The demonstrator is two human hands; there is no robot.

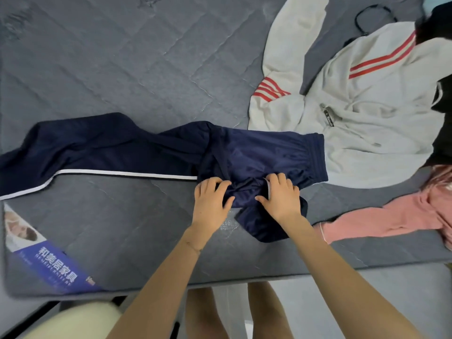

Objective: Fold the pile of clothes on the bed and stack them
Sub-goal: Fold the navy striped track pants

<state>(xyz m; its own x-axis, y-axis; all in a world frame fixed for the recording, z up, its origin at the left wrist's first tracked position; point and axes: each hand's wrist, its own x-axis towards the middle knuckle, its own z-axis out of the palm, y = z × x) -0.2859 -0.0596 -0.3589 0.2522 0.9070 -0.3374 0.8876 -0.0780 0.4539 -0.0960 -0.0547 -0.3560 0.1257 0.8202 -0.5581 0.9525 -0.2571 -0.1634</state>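
One white jacket (367, 113) beside navy trousers (256, 152)

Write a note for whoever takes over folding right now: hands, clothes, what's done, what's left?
Hands: left grip and right grip both clutch bunched fabric near the waist of the navy blue shiny track trousers, legs stretched left on the grey quilted mattress.
Beyond them lies the white zip jacket with red stripes, unfolded; pink soft garment and black garment at the right.
Done: nothing folded or stacked in view.
Left: fold all, then stack.
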